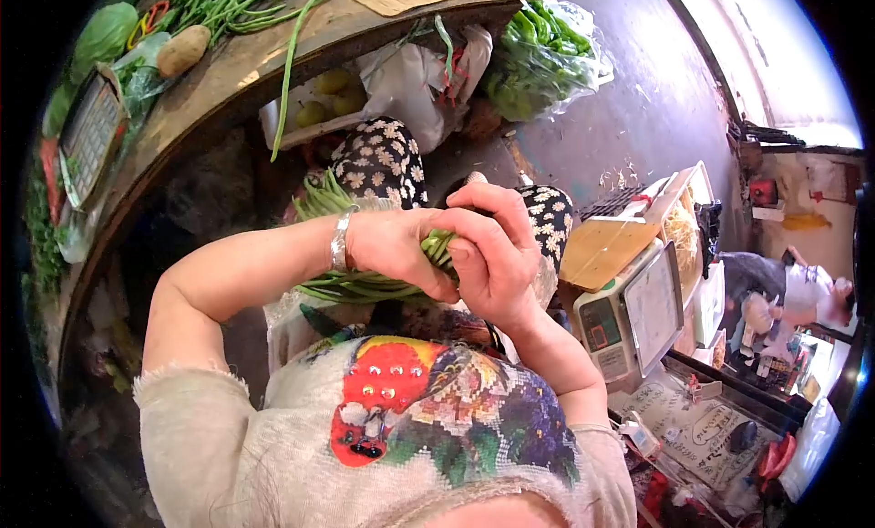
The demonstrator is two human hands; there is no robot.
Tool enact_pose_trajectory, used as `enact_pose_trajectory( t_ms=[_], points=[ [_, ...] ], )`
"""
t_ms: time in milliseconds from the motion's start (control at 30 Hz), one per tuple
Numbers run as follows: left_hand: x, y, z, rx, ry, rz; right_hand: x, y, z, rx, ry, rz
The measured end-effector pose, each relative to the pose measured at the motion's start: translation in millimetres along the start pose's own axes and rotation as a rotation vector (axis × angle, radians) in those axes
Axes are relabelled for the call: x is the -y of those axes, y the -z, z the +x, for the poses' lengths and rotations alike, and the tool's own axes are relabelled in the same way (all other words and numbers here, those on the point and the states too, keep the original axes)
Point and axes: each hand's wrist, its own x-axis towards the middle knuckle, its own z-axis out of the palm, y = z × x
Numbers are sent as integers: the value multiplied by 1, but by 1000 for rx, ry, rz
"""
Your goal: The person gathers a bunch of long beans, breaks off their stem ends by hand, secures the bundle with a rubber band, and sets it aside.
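Note:
My left hand [392, 245], with a silver bracelet at its wrist, is wrapped round a bunch of long green beans [365, 286]. The cut-looking tips of the bunch show between my two hands, and the beans trail off to the left over my lap. Against those tips, my right hand [492, 241] has its fingers curled and pressed on the bean ends. Both hands are close together in front of my chest, above my knees in flowered trousers.
A wooden table [246, 72] curves along the left and top, bearing long beans, a potato [183, 51] and a calculator [91, 136]. Leafy greens in a plastic bag [542, 58] lie beyond. On the right are a weighing scale [629, 309] and another person [802, 291].

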Motion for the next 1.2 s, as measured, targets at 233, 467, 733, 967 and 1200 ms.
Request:
enact_pose_trajectory(
  t_ms=[233,467,733,967,1200],
  points=[
    [10,-9,8,-270,-12,-74,-3,-4,6,-268,-457,716],
    [7,-5,4,-248,33,-166,-15,12,2,-52,-360,484],
    [2,-4,-4,-162,9,-334,-11,11,10,195,-241,406],
    [15,1,-8,-165,-52,100,0,5,8,168,-149,271],
    [19,2,-3,-105,-201,288,8,8,18,186,-109,414]
  ],
)
